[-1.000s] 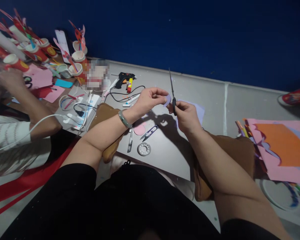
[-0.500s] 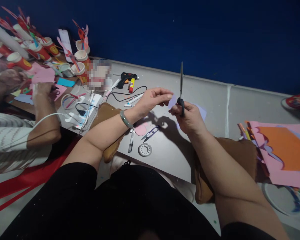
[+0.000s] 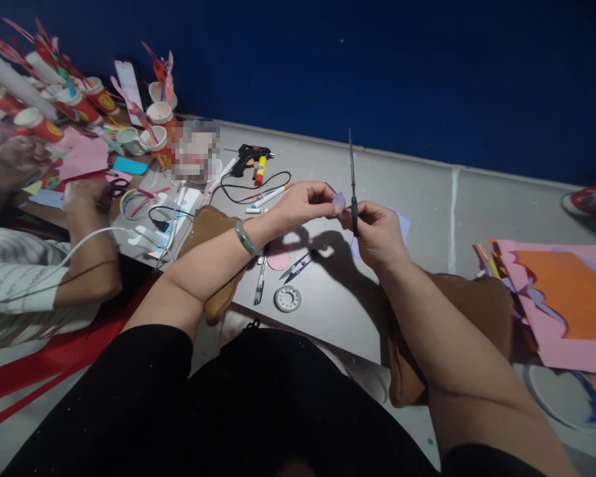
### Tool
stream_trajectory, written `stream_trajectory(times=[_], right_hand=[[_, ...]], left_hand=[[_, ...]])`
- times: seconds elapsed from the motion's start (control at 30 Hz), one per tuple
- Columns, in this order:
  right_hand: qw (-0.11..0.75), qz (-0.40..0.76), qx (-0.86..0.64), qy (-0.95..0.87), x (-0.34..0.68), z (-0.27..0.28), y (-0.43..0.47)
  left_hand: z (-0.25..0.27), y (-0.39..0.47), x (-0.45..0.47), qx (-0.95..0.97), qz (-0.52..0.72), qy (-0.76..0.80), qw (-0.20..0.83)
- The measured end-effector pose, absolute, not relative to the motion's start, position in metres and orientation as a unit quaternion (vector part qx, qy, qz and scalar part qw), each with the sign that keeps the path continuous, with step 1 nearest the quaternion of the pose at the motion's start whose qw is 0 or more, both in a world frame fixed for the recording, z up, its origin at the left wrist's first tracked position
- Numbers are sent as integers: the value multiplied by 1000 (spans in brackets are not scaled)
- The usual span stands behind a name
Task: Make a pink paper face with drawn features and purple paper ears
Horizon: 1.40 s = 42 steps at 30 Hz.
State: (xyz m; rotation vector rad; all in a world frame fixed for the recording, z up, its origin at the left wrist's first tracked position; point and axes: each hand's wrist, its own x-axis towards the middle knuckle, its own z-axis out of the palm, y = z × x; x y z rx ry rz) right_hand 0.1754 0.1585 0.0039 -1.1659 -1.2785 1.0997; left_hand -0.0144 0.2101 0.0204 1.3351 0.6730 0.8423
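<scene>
Between the thumb and fingers of my left hand [image 3: 308,201] is a small piece of purple paper [image 3: 338,201]. My right hand [image 3: 380,232] is closed round the black handles of a pair of scissors [image 3: 352,179], whose blades point up and away from me. The fingertips of both hands are close together at the paper. Beneath my right hand, a larger purple sheet [image 3: 404,227] lies partly hidden on the table. Nearer me on the table are a pink paper circle [image 3: 279,258], thread snips [image 3: 298,267], a pen [image 3: 259,285] and a white tape roll [image 3: 287,299].
A black glue gun [image 3: 248,159] and a glue stick [image 3: 261,170] lie at the back. Paper cups [image 3: 153,138] with paper shapes and a power strip [image 3: 181,215] are on the left, beside another person's arm [image 3: 92,245]. Pink and orange paper sheets [image 3: 566,291] lie at right.
The scissors have shifted slightly left and stand more edge-on. The purple piece in my left hand now looks smaller and sits nearer its fingertips.
</scene>
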Motion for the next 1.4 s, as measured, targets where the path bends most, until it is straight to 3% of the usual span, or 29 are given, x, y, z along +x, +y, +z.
stream_trajectory(times=[0.27, 0.63, 1.03, 1.2, 1.4], right_hand=[[517, 498, -447, -534, 178, -3, 159], [289, 507, -492, -645, 183, 12, 154], [272, 501, -508, -646, 177, 13, 153], [319, 433, -565, -626, 178, 6, 155], [336, 473, -530, -618, 180, 12, 154]], left_hand=[[23, 211, -17, 571, 409, 319, 636], [41, 215, -21, 506, 424, 396, 638], [40, 216, -20, 493, 439, 390, 642], [40, 219, -22, 454, 452, 368, 674], [41, 220, -23, 459, 463, 388, 651]])
